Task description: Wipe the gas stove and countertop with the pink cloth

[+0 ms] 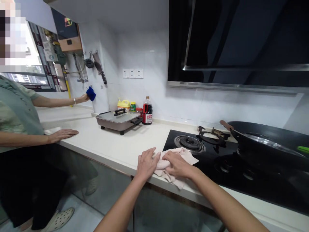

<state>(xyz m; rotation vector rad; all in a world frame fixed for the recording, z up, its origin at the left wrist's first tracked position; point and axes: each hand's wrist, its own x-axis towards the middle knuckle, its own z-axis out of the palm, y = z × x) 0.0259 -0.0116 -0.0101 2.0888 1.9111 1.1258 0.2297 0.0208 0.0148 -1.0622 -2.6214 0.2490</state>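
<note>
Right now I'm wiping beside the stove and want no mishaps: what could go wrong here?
The cloth, under both the left hand and the right hand, lies partly on the hob close to a burner; if that is hot, it might scorch. The wok sits near, so a wide sweep could knock its handle. A second person's hand rests on the counter nearby.

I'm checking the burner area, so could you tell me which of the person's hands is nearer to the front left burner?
Right. The right hand rests on the cloth just below the burner; the left hand lies farther left on the counter.
</note>
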